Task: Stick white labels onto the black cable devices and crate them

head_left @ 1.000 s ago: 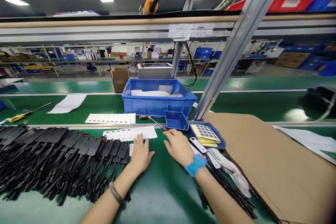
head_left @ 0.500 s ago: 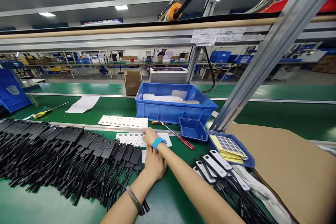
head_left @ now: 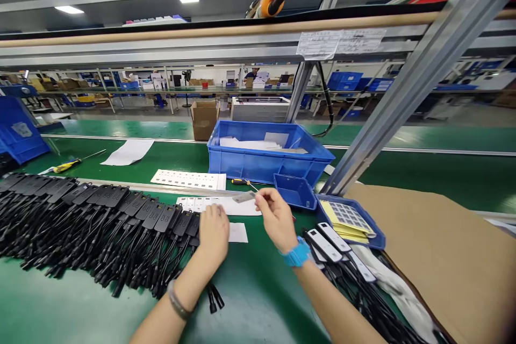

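My right hand (head_left: 277,219), wearing a blue wristband, pinches the end of a thin greyish label strip (head_left: 244,197) above the white label sheets. To its left, my left hand (head_left: 214,231) is closed with the fingers together and curled down at the right end of a long row of black cabled devices (head_left: 153,216). What its fingers hold is hidden; two black connectors (head_left: 215,298) stick out below the wrist. A label sheet (head_left: 197,203) lies just beyond the left fingers, and a small white paper (head_left: 238,233) is beside that hand.
Behind the hands stand a large blue bin (head_left: 258,166) with papers and a small blue tray (head_left: 296,193). White-faced cabled devices (head_left: 323,245) lie at right, near a tray of yellow-backed label sheets (head_left: 347,219). A metal post (head_left: 395,86) slants up on the right.
My hands have moved apart: the right went to the right and now holds a label strip, and the left shifted left and up. The camera view has moved slightly.
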Demonstrator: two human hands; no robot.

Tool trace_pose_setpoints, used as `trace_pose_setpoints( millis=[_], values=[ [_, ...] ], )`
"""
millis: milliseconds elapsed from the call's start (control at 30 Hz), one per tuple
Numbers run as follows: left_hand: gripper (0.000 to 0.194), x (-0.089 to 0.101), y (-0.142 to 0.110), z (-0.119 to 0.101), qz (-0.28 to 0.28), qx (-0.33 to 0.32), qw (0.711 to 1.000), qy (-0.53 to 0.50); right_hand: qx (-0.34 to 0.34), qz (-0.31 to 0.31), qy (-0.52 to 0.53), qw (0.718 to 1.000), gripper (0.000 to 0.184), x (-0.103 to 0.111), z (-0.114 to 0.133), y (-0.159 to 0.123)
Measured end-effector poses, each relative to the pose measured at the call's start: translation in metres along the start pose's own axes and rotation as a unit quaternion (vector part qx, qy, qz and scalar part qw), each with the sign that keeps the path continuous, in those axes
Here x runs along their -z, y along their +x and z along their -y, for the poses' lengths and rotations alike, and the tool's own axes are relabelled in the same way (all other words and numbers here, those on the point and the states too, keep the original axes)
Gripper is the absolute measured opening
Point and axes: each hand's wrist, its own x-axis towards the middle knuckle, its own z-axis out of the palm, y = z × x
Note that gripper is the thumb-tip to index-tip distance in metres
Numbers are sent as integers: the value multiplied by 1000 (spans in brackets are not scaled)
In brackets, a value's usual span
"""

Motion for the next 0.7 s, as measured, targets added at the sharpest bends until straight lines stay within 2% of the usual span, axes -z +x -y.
trace_pose_setpoints(
  millis=[67,133,300,367,433,467,500,533,633,667,700],
  values=[
    [37,16,-13,15,-2,26,999,27,-35,-11,63,997,18,20,3,-18],
    [36,23,-28,24,4,26,999,42,-73,-10,101,992,18,32,0,-36],
    [47,20,-50,21,35,-19,998,38,-128,-2,145,981,19,34,-15,-63],
    [51,21,-52,14,29,-6,999,-26,-132,7,162,978,19,32,-16,-67],
    [47,25,-52,6,13,20,986,-165,-135,20,193,972,19,31,-13,-69],
    [42,27,-51,2,17,37,965,-259,-139,25,213,967,19,31,-11,-69],
    [37,29,-51,-2,35,55,931,-359,-143,27,233,962,19,31,-9,-68],
    [34,29,-50,-6,68,76,883,-458,-149,29,249,957,19,31,-8,-68],
    [35,27,-53,-18,183,142,690,-686,-167,38,263,949,19,31,-6,-67],
    [35,26,-54,-20,208,160,634,-728,-172,44,256,950,20,31,-6,-68],
    [35,24,-57,-23,224,173,592,-754,-178,51,244,952,20,31,-7,-68]
  ],
)
